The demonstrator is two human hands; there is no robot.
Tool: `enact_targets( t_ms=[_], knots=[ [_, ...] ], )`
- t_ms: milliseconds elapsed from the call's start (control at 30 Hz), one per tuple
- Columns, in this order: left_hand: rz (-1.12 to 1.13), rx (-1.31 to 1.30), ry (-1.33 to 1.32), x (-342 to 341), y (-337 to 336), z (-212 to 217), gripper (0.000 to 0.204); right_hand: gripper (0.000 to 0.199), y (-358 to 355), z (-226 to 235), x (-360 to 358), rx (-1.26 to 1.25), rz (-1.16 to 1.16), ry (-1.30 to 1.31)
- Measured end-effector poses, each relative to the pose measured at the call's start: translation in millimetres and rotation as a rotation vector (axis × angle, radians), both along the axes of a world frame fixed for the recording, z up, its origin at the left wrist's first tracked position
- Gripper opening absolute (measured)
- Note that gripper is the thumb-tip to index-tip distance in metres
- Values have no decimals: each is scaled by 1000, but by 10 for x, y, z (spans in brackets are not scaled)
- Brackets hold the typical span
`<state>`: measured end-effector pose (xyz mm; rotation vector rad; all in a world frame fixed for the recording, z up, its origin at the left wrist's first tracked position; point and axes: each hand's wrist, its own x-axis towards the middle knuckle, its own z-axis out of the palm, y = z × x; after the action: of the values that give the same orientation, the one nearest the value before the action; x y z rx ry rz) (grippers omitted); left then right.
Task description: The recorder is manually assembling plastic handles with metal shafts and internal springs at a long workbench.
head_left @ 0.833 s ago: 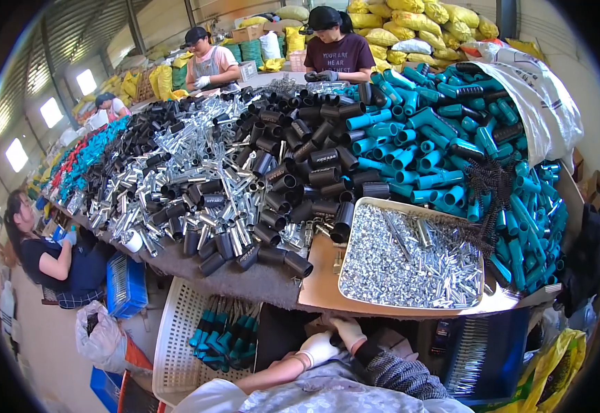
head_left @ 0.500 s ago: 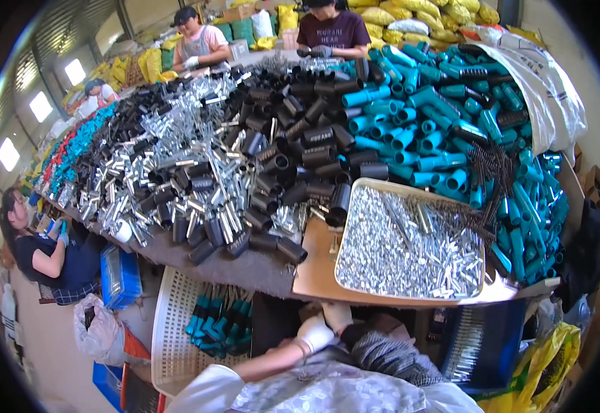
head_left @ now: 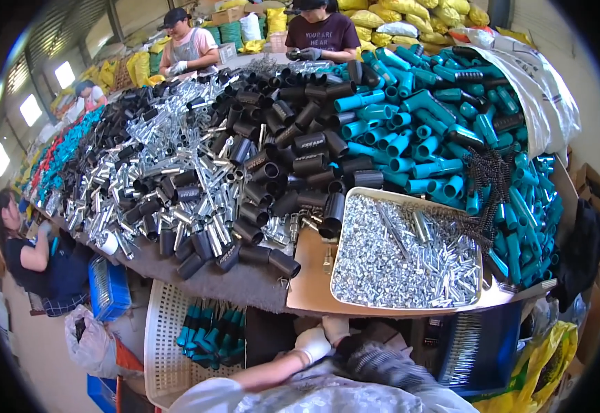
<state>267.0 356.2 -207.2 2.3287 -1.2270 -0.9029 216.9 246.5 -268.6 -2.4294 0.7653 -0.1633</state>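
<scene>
Lying beyond gloved fingers [head_left: 318, 339]: tray [head_left: 340, 241]

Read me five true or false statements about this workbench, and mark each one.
The white basket holds teal-and-black handles. True.
A tray of small silvery parts lies on the table. True.
Both hands rest on the tray. False: the left hand and right hand are close together below the table's near edge.
The basket stands right of the hands. False: it stands to their left.
Large teal pieces are heaped behind and right of the tray. True.
</scene>
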Motion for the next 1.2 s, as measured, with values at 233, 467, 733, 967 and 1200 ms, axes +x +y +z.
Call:
enact_targets(
  t_ms=[233,467,733,967,1200],
  knots=[
    [10,3,120,173,-18,239,40,43,-79,75,42,425,-240,-236],
    [179,-398,124,874,1176,1942,55,28,-469,462,-834,939,-465,-563],
    [853,-612,73,1251,2470,2271,20,38,-340,680,-1085,1349,-427,-851],
    [820,-337,-256,1741,2560,413,43,29,100,1440,-820,913,-211,-536],
    [682,527,-478,2053,2801,-549,34,23,189,1606,-957,659,-43,-433]
  ],
)
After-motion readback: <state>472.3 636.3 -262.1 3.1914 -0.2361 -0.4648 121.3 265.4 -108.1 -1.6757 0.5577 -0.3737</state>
